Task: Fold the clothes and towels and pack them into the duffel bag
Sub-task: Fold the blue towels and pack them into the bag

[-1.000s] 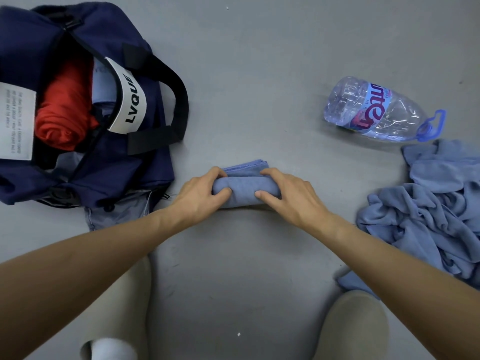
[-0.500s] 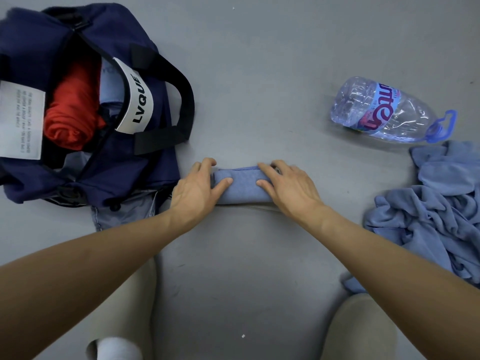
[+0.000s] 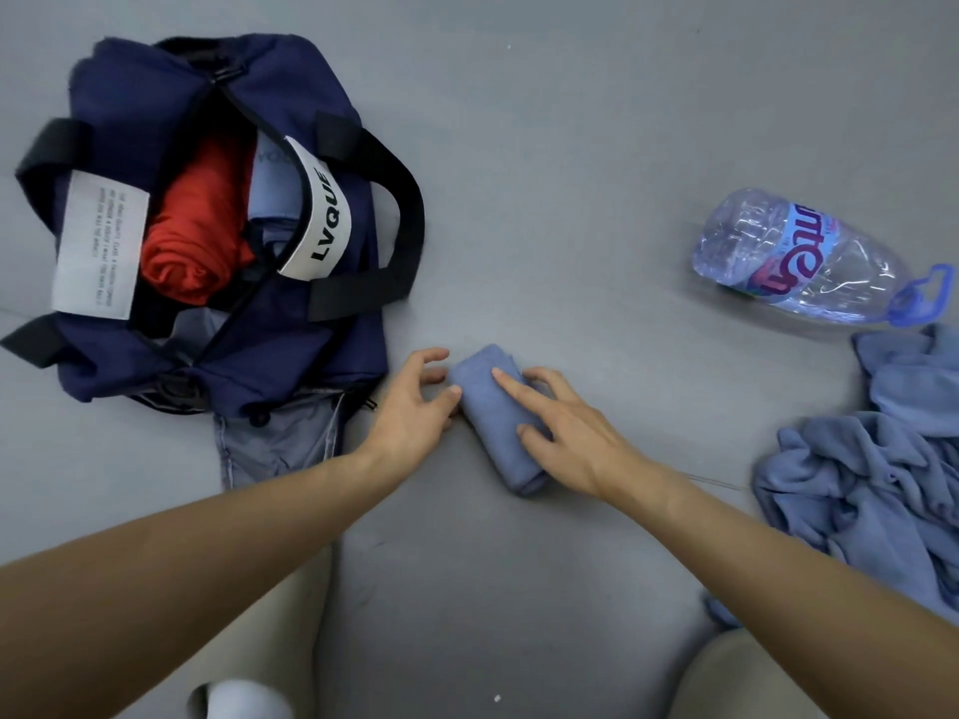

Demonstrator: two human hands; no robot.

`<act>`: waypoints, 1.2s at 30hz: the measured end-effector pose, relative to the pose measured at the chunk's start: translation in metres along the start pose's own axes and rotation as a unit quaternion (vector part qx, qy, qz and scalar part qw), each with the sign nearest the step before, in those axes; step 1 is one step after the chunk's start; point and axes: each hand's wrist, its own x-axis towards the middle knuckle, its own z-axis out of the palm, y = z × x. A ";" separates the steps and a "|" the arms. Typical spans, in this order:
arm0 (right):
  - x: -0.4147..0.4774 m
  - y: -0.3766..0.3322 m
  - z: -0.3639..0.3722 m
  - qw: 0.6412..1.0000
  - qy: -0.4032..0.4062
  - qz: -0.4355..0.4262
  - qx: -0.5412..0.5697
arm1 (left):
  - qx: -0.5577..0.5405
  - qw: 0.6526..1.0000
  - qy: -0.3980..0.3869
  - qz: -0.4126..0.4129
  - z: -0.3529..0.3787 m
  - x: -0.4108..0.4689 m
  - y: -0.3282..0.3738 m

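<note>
Head view: a small, tightly rolled pale-blue terry towel [image 3: 498, 417] lies on the grey floor [image 3: 545, 147] near the middle of the frame, its long axis running from about 11 o'clock to 5 o'clock. The left hand [image 3: 415, 402] sits at the roll's 9 o'clock side, fingers spread and loosely curved, with only the thumb touching the cloth. It grips nothing. The right hand [image 3: 565, 428] rests on top from the 3 o'clock side, with index finger straight along the roll and thumb pressing down on it; it is holding the roll steady, not clamping it.

At 10 o'clock the navy fabric duffel bag [image 3: 290, 365] stands unzipped, with a rolled red garment [image 3: 192, 236] and some pale-blue fabric already inside. A grey denim piece [image 3: 275, 443] pokes out from under its near edge. A heap of unfolded blue cloth [image 3: 872, 480] waits at 4 o'clock, and a clear plastic water bottle [image 3: 799, 256] lies on its side at 2 o'clock.

The rolling looks finished — the step in hand is likely the pick-up. Next, both hands should close round the roll so it cannot unwind, then carry it toward 10 o'clock into the gap beside the red garment.
</note>
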 end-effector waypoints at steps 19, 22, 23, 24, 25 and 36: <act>0.021 -0.173 -0.086 0.945 0.062 -0.122 0.297 | -0.144 0.974 -0.012 0.173 -0.111 -0.049 0.133; 0.049 -0.208 -0.097 0.959 0.083 -0.126 0.238 | -0.135 0.965 0.060 0.216 -0.157 -0.037 0.150; 0.059 -0.217 -0.097 0.964 0.098 -0.110 0.221 | -0.128 0.962 0.088 0.225 -0.173 -0.029 0.151; 0.068 -0.222 -0.095 0.967 0.113 -0.097 0.207 | -0.119 0.959 0.115 0.231 -0.188 -0.019 0.151; 0.075 -0.227 -0.093 0.969 0.124 -0.089 0.193 | -0.107 0.956 0.136 0.236 -0.201 -0.007 0.148; 0.106 -0.235 -0.026 0.999 -0.028 -0.017 -0.032 | 0.041 0.986 0.063 0.151 -0.206 0.062 0.059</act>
